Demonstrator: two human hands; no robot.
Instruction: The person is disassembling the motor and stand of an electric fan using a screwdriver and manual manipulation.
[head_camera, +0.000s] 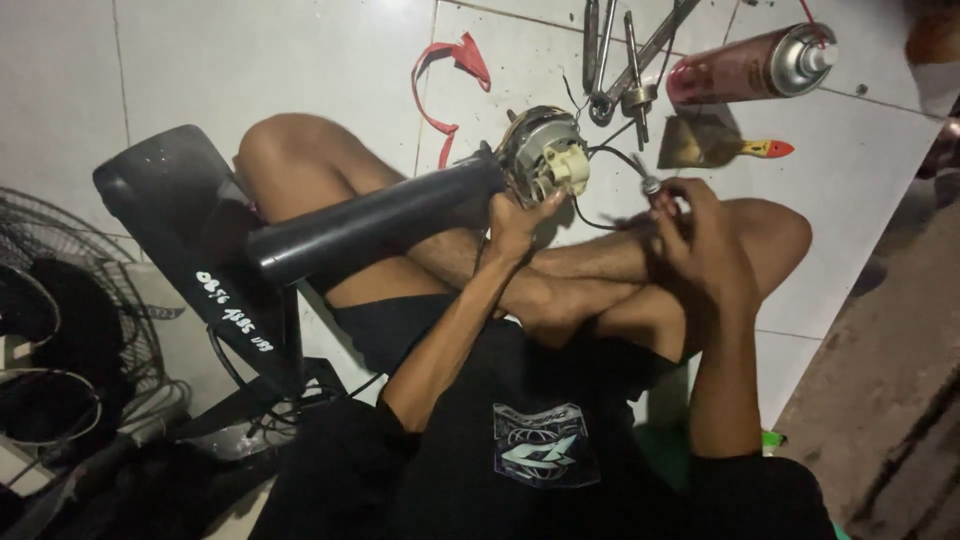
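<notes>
Fan motor (545, 152) atop dark stand tube (375, 222), axis slanting across lap above floor; left hand (515, 222) clamped beneath it, right hand (700, 225) closed on wire end (650, 185) just beside.

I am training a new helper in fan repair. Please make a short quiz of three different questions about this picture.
1. True or false: the left hand holds the fan motor at the end of the dark tube.
2. Which thing lies on the floor tiles next to the spray can? A) a paintbrush B) a hammer C) a cup
3. Fill in: the right hand grips a small metal part at the end of a black ____.

Key
1. True
2. A, the paintbrush
3. wire
</notes>
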